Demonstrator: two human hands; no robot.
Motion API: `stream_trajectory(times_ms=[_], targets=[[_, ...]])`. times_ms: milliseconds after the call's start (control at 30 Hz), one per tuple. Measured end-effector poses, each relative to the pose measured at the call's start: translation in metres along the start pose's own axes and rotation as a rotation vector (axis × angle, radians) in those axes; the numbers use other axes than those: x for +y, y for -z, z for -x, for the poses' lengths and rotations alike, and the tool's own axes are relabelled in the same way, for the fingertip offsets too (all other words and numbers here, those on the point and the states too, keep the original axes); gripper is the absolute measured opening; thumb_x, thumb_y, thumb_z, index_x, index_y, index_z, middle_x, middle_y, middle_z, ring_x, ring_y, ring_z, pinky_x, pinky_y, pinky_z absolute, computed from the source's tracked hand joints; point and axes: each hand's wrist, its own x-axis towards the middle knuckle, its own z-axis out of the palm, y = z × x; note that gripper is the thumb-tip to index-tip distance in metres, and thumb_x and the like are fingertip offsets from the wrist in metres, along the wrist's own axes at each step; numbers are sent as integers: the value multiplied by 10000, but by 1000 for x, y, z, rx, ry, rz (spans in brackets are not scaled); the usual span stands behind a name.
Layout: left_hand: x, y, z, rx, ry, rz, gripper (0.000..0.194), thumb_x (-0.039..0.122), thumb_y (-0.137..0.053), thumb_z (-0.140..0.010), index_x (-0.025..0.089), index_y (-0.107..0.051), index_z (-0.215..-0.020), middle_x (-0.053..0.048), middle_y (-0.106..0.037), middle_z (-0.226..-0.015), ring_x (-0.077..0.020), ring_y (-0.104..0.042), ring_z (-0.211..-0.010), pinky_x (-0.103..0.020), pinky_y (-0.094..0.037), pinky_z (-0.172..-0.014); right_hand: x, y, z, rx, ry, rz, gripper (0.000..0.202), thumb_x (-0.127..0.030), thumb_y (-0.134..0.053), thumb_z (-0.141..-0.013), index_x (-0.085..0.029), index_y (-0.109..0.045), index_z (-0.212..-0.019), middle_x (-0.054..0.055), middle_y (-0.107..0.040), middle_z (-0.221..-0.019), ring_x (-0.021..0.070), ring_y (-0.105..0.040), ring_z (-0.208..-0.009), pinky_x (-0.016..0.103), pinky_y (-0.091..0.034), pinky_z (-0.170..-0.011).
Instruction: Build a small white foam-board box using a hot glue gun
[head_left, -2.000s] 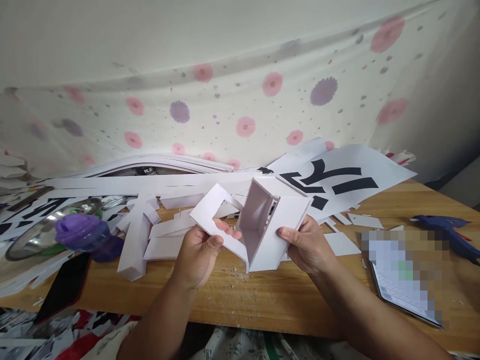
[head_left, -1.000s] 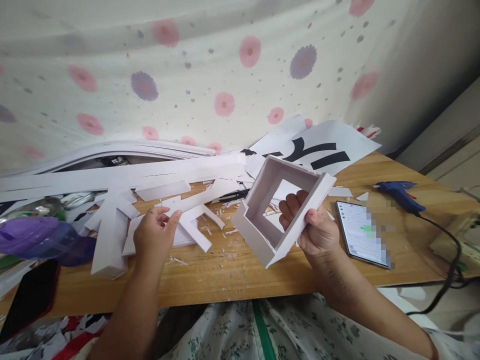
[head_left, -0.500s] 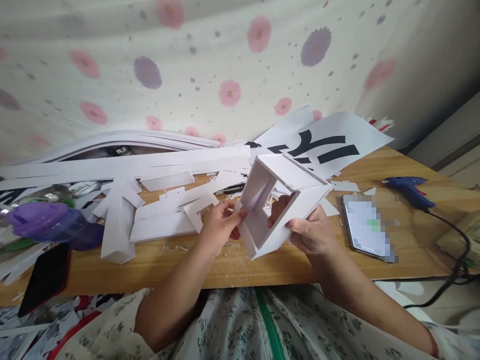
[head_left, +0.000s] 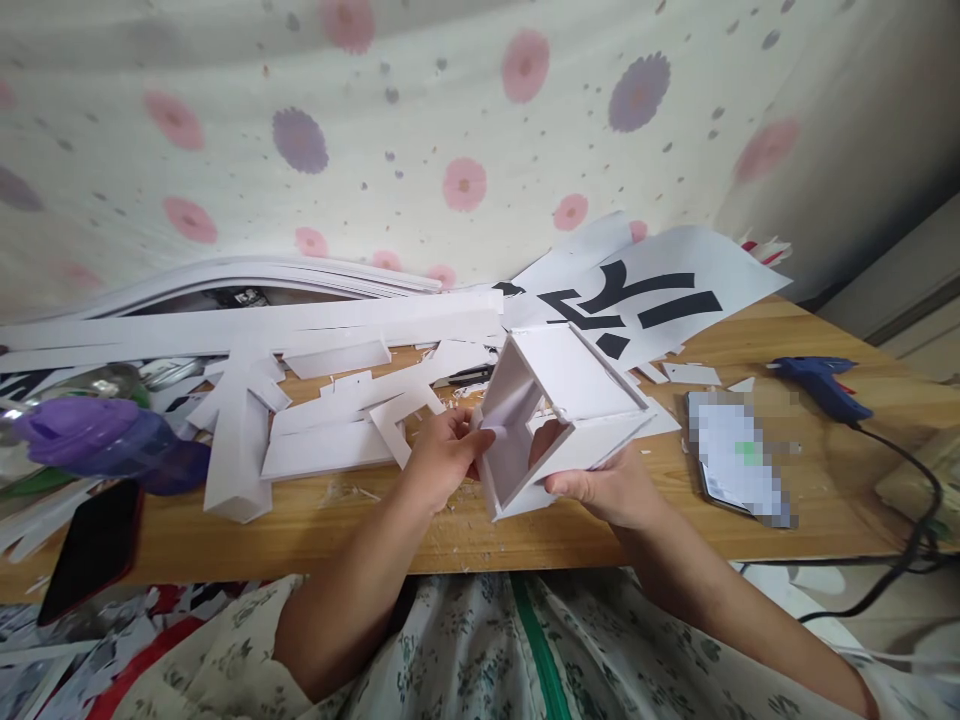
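Item 1: white box (head_left: pixel 589 370), hollow, flat panels; held tilted above table (head_left: pixel 825 470), nr front edge, approx mid-length
L hand (head_left: pixel 442 455): thumb + fingers pinch the box wall nearest it, at open rim
R hand (head_left: pixel 600 485): clasps opp side, thumb on outer face, part of hand seen thru opening
Progress, judged by eye: panels meet at corners, so main shell looks done; side twd L hand is open, rough bits at one corner; whether these count as work left, can't tell
Item 2: angular cut-out piece (head_left: pixel 386 430), loose, just beyond L hand, by white boards (head_left: pixel 322 450)
Item 3: T-shaped white piece (head_left: pixel 238 440), left part of table, foot twd front edge
Item 4: printed sheet (head_left: pixel 675 270), black strokes, back edge, right of centre
Item 5: blue glue gun (head_left: pixel 825 385), nr right edge, w/ cord; lit phone (head_left: pixel 720 440) just beside, nearer front
Item 6: dark phone (head_left: pixel 94 545), front edge, far left; purple-lidded bottle (head_left: pixel 90 435) behind it
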Motion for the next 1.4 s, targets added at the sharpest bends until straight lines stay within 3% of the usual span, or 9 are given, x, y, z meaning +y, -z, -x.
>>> stream_trajectory(times_ms=[200,300,533,700,800,1033,1167,1400], targets=[[-2,-1,0,-38,1,-56,307,412,-641,-636,172,-624,-827,-10,-620,-672,-155,-585,-553,-250,-470,-464,-1,0,2,-55,66,53,226,-371,-849,-622,-216,-721,-726,12,-687,-640,197,-649,-637,348,-579,-676],[-6,0,0,-48,-20,-132,258,404,-613,-688,186,-604,-826,-10,-626,-690,-170,-604,-578,-270,-489,-493,-5,-1,3,-45,46,88,242,-311,-870,-577,-216,-738,-757,19,-722,-699,205,-669,-676,340,-587,-695],[-5,6,1,11,-182,-432,263,471,-613,-779,209,-611,-751,8,-605,-569,-178,-573,-552,-258,-389,-523,-12,0,6,-82,51,157,228,-192,-839,-586,-231,-758,-795,22,-751,-741,204,-677,-665,304,-592,-628],[3,2,6,93,-306,-620,153,348,-582,-792,215,-589,-718,-2,-600,-610,-195,-531,-592,-280,-322,-576,-11,0,9,-63,74,149,244,-190,-835,-595,-241,-761,-822,22,-750,-752,221,-681,-677,325,-597,-629],[3,-1,8,106,-350,-665,43,245,-568,-780,217,-598,-768,-17,-612,-654,-223,-570,-669,-299,-358,-628,-13,-1,9,-83,76,128,268,-146,-825,-590,-254,-769,-828,17,-754,-764,229,-687,-692,340,-600,-659],[0,-3,8,92,-359,-686,179,119,-528,-768,204,-618,-899,-66,-682,-824,-270,-638,-879,-339,-439,-736,-14,-5,9,-139,72,105,284,-154,-823,-622,-263,-775,-880,18,-754,-786,245,-708,-743,351,-602,-697],[-1,-4,7,117,-341,-705,160,108,-527,-757,198,-605,-863,-74,-689,-866,-267,-637,-875,-339,-440,-726,-13,-5,9,-158,97,122,265,-162,-822,-640,-240,-766,-887,24,-755,-780,244,-718,-761,330,-608,-696],[-1,-2,4,132,-328,-731,165,166,-558,-761,214,-621,-906,-26,-667,-755,-243,-638,-814,-328,-448,-722,-4,-3,7,-150,177,158,214,-258,-830,-677,-201,-720,-851,15,-740,-769,170,-676,-672,241,-578,-621]])
